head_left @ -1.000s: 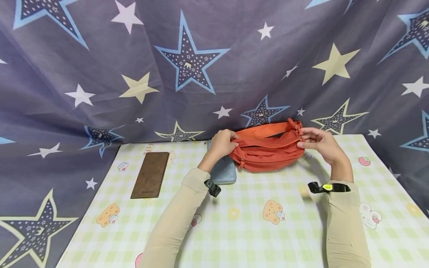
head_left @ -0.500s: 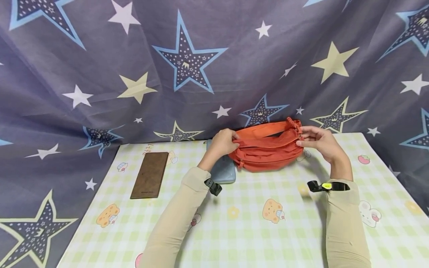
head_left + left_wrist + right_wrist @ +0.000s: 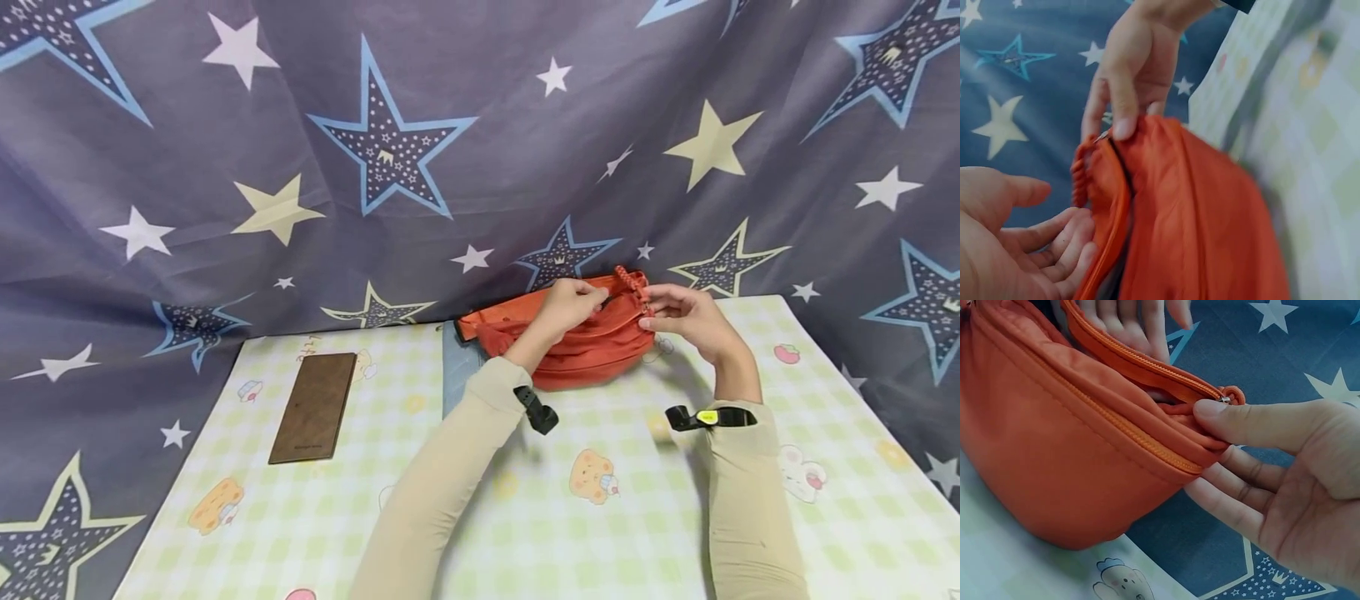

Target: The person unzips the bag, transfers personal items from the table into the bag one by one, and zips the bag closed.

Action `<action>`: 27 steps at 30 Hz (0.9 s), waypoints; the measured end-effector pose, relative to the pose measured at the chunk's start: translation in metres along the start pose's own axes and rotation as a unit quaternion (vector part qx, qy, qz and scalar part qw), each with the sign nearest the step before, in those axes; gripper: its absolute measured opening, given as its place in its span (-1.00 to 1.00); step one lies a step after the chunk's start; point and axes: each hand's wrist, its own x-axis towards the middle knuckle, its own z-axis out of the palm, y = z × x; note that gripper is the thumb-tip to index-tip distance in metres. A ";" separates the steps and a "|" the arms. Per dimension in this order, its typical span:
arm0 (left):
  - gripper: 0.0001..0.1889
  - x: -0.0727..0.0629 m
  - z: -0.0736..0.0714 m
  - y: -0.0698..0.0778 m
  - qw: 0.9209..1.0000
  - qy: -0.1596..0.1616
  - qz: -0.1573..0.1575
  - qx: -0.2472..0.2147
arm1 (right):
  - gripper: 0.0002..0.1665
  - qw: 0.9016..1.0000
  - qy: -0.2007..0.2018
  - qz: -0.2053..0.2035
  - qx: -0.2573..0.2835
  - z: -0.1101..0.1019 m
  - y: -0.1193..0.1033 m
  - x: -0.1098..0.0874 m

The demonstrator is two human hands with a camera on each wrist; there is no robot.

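Note:
An orange-red waist bag (image 3: 592, 362) sits at the back of the table, its top zipper undone along a dark slit. My right hand (image 3: 693, 321) pinches the bag's right end, thumb on the near side beside the zipper pull (image 3: 1225, 399) and fingers beneath. Over the bag's opening is my left hand (image 3: 568, 307). In the left wrist view its relaxed fingers (image 3: 1072, 247) lie against the back zipper edge, with the thumb apart. A braided cord loop (image 3: 1079, 178) hangs at the right end. The bag's inside is mostly hidden.
A brown long wallet (image 3: 313, 408) lies on the left of the checked tablecloth (image 3: 637, 533). Partly under the bag and left sleeve is a blue-grey flat case (image 3: 457, 375). A star-printed curtain (image 3: 420, 250) hangs right behind the table.
My left hand has let go of the bag's left end and moved right, over the opening. The bag's left strap end now shows. My right hand keeps its hold. The head view has shifted slightly.

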 end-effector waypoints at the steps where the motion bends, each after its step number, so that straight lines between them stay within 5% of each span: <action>1: -0.66 0.004 0.005 0.000 0.999 0.004 -0.022 -0.034 | -0.48 1.000 -0.001 0.002 -0.005 0.002 0.000 0.001; 6: -0.63 0.024 0.019 0.000 0.973 0.031 -0.109 -0.202 | -0.48 1.000 -0.008 0.007 -0.013 0.009 0.000 0.003; 10: -0.63 0.034 0.021 0.000 0.956 0.021 -0.135 -0.259 | -0.49 1.000 -0.015 0.004 -0.015 0.010 0.000 0.004; 14: -0.66 0.037 0.020 0.000 0.956 -0.015 -0.141 -0.257 | -0.50 1.000 -0.018 0.005 -0.024 0.009 0.000 0.005; 19: -0.86 0.038 0.021 0.000 0.960 -0.046 -0.107 -0.254 | -0.50 0.999 -0.020 0.010 -0.030 0.008 -0.001 0.005; 27: -0.95 0.034 0.025 0.004 0.958 -0.025 -0.059 -0.280 | -0.47 0.999 0.025 0.038 -0.004 0.004 -0.003 0.003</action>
